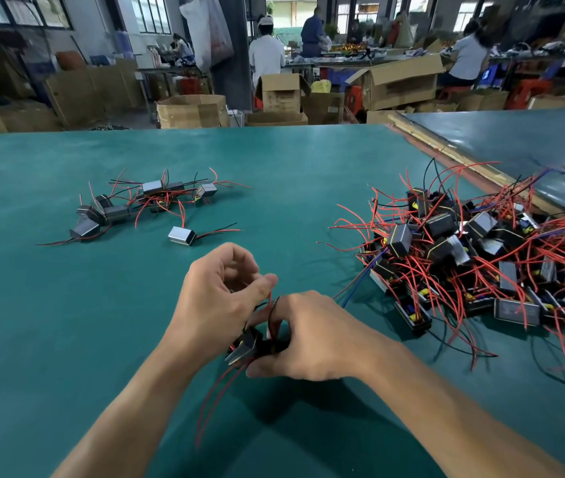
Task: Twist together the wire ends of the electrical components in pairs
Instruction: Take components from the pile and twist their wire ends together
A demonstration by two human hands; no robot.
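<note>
The right hand (312,336) grips the small, rigid, light-looking component (243,347) while the left hand (219,298) pinches its thin, floppy wires (271,301) near the tips, likely the best hold.

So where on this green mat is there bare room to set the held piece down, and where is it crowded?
Bare mat runs up the middle, between the small group on the left and the big pile on the right. More lies near left, beside the left hand. The right is crowded: loose wires sprawl towards the right hand.
</note>
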